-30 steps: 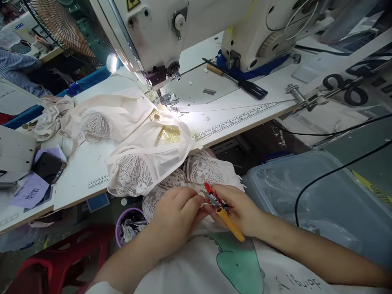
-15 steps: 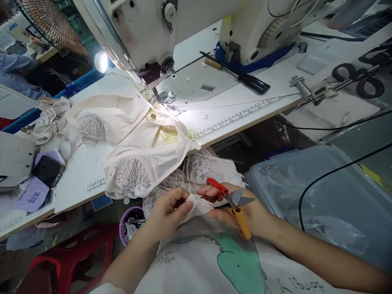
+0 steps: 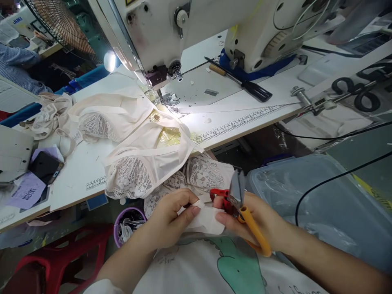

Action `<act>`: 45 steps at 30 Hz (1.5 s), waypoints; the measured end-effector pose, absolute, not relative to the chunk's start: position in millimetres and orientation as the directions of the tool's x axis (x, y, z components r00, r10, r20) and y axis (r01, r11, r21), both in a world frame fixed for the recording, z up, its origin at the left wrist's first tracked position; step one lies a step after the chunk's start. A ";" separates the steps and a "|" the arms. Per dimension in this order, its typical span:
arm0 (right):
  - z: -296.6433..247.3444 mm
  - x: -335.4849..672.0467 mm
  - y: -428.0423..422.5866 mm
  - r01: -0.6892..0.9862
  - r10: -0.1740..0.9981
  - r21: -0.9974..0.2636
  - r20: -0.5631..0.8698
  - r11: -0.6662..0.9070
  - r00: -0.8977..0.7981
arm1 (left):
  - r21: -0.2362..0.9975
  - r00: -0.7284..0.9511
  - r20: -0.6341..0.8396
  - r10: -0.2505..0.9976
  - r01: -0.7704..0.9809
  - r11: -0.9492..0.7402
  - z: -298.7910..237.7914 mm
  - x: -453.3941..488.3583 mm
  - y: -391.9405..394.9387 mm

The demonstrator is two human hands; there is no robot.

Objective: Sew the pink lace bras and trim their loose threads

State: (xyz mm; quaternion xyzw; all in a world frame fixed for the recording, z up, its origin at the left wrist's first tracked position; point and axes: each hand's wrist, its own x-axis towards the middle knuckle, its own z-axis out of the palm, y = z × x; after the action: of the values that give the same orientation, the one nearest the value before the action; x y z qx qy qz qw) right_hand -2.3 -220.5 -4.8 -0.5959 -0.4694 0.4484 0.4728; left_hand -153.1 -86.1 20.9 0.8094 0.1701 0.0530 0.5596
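My left hand (image 3: 167,222) pinches a small white fabric piece (image 3: 204,218) in front of my chest. My right hand (image 3: 249,218) also grips that piece with its fingertips, and it holds thread snips (image 3: 239,200) with a red and a yellow handle, blades pointing up. Cream lace garments (image 3: 137,163) hang from the sewing table's edge (image 3: 232,130) down toward my hands. The sewing machine (image 3: 171,36) stands above them, its lamp lit over the needle area.
A black-handled screwdriver (image 3: 241,81) lies on the table behind the machine. A clear plastic bin (image 3: 306,204) stands at my right with a black cable across it. Left: a phone (image 3: 45,165), paper tags, a purple cup (image 3: 127,224), a red stool (image 3: 58,261). Another person's striped sleeve (image 3: 18,69) is far left.
The snips swung from cutting at the fabric to pointing right, then upward, as my right hand turned. Both hands now pull the white piece flat between them.
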 end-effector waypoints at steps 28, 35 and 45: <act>9.5 72.8 -250.4 0.754 0.840 -0.631 -0.499 -0.182 -0.215 | 0.811 0.820 -0.525 0.228 0.401 0.426 -3.3 -122.3 -102.3; 13.4 74.6 -254.7 0.806 0.855 -0.567 -0.492 -0.171 -0.165 | 0.795 0.814 -0.539 0.216 0.406 0.451 -5.6 -123.6 -101.7; 6.2 73.7 -260.1 0.811 0.838 -0.538 -0.533 -0.230 -0.116 | 0.777 0.815 -0.552 0.177 0.426 0.464 -4.6 -123.1 -100.2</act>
State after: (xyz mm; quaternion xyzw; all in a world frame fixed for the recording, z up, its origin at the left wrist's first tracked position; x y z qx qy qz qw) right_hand 73.7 -260.1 6.2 -0.6645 -0.6204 0.4162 0.0161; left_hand -123.1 -100.2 -4.6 0.5121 0.2939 -0.0775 0.8033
